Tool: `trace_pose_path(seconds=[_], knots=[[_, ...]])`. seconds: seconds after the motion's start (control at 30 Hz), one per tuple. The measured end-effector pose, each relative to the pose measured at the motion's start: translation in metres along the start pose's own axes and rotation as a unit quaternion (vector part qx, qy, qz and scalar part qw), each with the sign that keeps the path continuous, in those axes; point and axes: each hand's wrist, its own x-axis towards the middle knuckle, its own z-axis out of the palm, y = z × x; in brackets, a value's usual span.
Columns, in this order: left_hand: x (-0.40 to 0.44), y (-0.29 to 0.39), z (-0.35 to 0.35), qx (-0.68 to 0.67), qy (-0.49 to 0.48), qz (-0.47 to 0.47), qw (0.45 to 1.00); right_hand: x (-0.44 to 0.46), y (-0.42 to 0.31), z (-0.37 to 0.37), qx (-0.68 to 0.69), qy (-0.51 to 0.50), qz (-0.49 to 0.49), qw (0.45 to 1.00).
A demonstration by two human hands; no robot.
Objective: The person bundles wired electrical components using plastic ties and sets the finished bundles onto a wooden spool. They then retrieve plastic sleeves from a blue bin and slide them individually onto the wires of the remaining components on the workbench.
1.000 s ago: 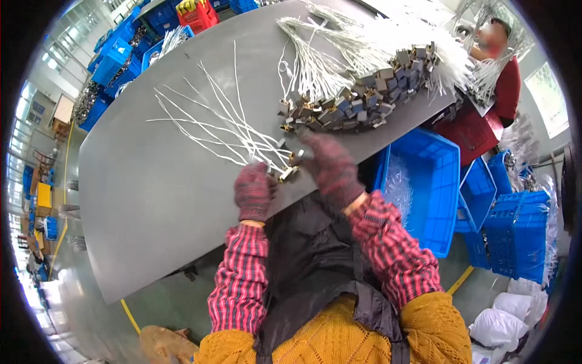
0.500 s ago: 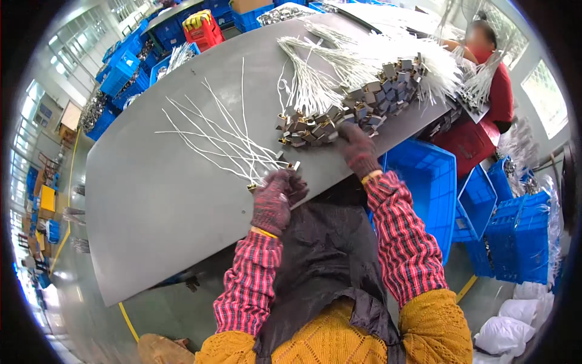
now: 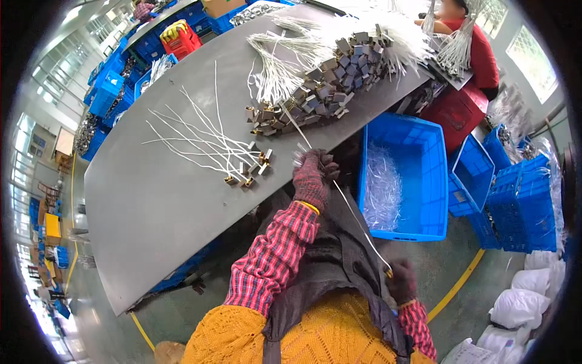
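Note:
A long white wire (image 3: 354,209) runs slackly between my two gloved hands. My left hand (image 3: 312,181) is closed around it at the table's front edge, and short clear plastic pieces (image 3: 299,155) stick out beside its fingers. Low on the right, my right hand (image 3: 402,281), blurred, is closed on the wire's lower end, where a small brass-coloured part (image 3: 388,273) shows. Left of my left hand, several white wires with small dark block-shaped metal ends (image 3: 247,182) lie spread on the table. A large heap of similar dark blocks (image 3: 315,100) with white wires lies beyond.
The grey table (image 3: 151,230) has a curved far edge. A blue crate (image 3: 424,182) at its right holds clear plastic strips (image 3: 382,188). More blue crates (image 3: 515,200) and white sacks (image 3: 518,306) stand further right. A person in red (image 3: 485,57) is at the far right.
My right hand has left the heap and moved down toward my body with the wire's end. My left hand has shifted right, away from the spread-out wires. The view has turned slightly.

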Motion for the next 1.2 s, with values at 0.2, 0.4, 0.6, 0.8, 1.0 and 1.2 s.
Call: trace_pose_path(seconds=[0.2,0.4,0.6,0.8,1.0,1.2], knots=[[0.004,0.024,-0.022,-0.054,0.005,0.067,0.996,-0.126,0.080,-0.048,0.354,0.071,0.566,0.741],[0.001,0.063,-0.032,-0.019,0.039,0.142,0.989,-0.170,0.121,-0.040,0.328,0.114,0.579,0.738],[0.002,0.073,-0.044,0.019,0.037,0.154,0.987,-0.175,0.126,-0.037,0.341,0.116,0.571,0.738],[-0.009,0.061,-0.053,0.022,-0.010,0.115,0.993,-0.069,0.089,0.003,0.331,0.045,0.473,0.815],[-0.019,0.030,-0.081,0.109,-0.148,0.188,0.965,0.166,-0.072,0.077,0.486,-0.063,0.244,0.837],[-0.011,0.076,-0.108,0.105,-0.013,0.217,0.970,0.252,-0.177,0.127,0.559,-0.057,0.147,0.814]])
